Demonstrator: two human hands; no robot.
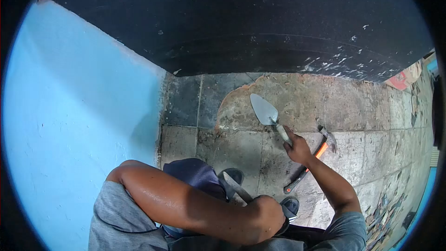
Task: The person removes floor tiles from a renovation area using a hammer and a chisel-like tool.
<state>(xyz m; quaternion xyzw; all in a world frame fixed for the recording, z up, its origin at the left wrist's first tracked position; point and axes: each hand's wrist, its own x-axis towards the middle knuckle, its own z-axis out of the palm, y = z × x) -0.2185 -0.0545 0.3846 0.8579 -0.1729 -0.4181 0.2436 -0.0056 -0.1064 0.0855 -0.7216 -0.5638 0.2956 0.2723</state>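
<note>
My right hand (297, 148) is wrapped round the pale handle of a pointed trowel (265, 109). The trowel's flat grey blade points up and left, over the bare patch of floor. Just right of this hand, a claw hammer (321, 150) with an orange and black handle lies on the floor, partly behind my wrist. My left forearm crosses in front of my body, and my left hand (268, 216) is bent down near my knees with its fingers hidden. Beside it a pale, narrow strip (238, 188) sticks out above a dark shoe; I cannot make out what it is.
Dark tiles (181, 100) remain in the corner, ending at a broken edge. A black wall (241, 28) with white chips stands ahead, a light blue wall (88, 97) at left. Debris pieces (385, 216) lie at lower right; a red and white bag (405, 78) sits far right.
</note>
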